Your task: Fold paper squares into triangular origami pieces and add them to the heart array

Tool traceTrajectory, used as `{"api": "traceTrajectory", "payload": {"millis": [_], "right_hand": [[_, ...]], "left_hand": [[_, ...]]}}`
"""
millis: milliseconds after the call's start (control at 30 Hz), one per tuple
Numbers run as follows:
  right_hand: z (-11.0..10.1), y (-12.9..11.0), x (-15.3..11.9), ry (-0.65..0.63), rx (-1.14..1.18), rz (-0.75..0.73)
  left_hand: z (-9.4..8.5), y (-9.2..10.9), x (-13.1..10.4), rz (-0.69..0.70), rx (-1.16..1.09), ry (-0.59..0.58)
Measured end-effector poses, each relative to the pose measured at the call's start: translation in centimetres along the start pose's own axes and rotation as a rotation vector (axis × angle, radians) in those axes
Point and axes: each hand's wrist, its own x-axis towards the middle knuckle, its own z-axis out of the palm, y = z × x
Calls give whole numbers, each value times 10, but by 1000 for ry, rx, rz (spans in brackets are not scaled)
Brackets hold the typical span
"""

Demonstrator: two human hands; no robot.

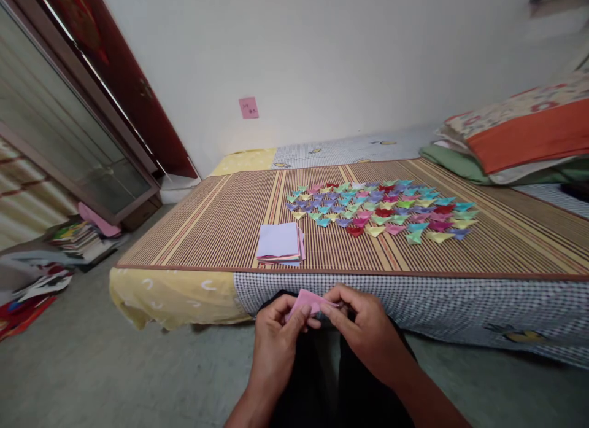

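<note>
Folding pink paper [309, 300] between both hands [318, 325].

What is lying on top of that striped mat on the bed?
On the striped mat are a stack of square paper, pale lilac uppermost, and many small folded paper pieces in mixed colours. The lower sheets' faces are covered.

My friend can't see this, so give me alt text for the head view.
Two hands, left and right, fold pink paper beside a bed mat holding a paper stack and rows of colorful folded papers.
</note>
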Motion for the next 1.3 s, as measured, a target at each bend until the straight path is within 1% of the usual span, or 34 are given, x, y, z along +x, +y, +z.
{"api": "traceTrajectory", "payload": {"millis": [100, 167, 333, 533, 667, 800, 867, 1000, 1100, 1200, 1300], "right_hand": [[1, 0, 2, -61, 48, 23], [3, 1, 2, -48, 45, 15], [10, 2, -2, 11, -47, 20], [11, 1, -4, -30, -65, 15], [8, 2, -2, -84, -10, 6], [9, 4, -5, -61, 40, -15], [9, 5, -7, -38, 50, -2], [4, 6, -8, -32, 101, 55], [1, 3, -5, -69, 158, 64], [5, 4, -2, -92, 158, 70], [10, 11, -1, -31, 210, 102]], "left_hand": [[-1, 0, -1, 14, 9, -37], [0, 1, -3, 29, 30, -59], [3, 1, -7, 118, 169, -13], [3, 4, -7, 147, 206, -10], [-1, 4, -5, 104, 61, -8], [-4, -1, -2, 65, -63, 21], [-4, -3, 0, 54, -87, 29], [-4, -3, 1, 26, -98, 27], [-3, -1, 2, 8, -65, -8], [0, 1, 2, -20, -81, -19], [2, 3, 1, -41, -129, 17]]}}
